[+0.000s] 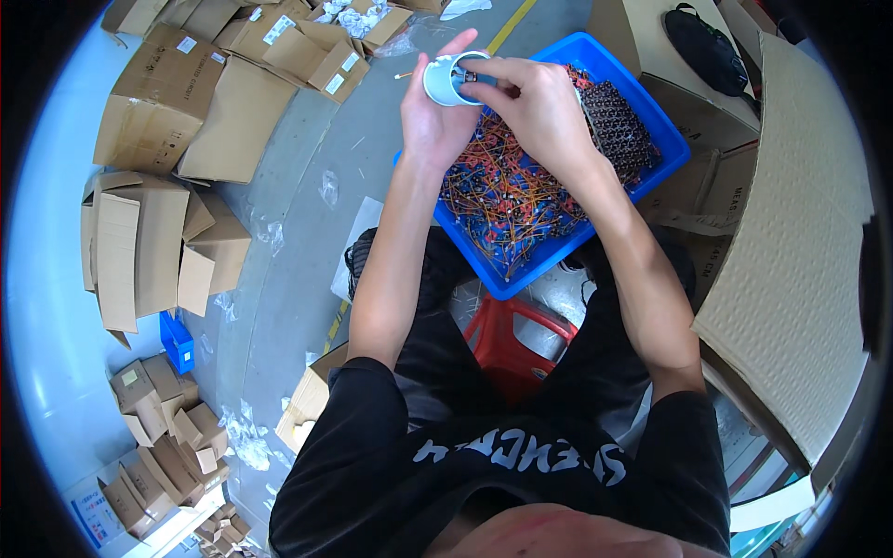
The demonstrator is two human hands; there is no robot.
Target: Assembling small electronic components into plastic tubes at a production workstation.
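My left hand (435,130) is wrapped round a white, cup-like cylinder (439,86), its open end turned toward my right hand. The fingers of my right hand (551,104) are closed at that opening, pinching a small dark part (469,77). To the left of the cylinder, a thin orange wire end (403,75) pokes out beside my left hand. Below both hands is a blue plastic tray (507,288). It holds a tangle of orange and red wires (498,200) with small ends, and rows of small dark parts (621,126) at its right side.
A red stool (510,349) stands between my legs, under the tray. Large cardboard (791,251) rises close on my right, with a black pouch (709,51) on a box behind. Opened cartons (149,246) and a small blue bin (177,342) line the left; plastic scraps (246,437) litter the floor.
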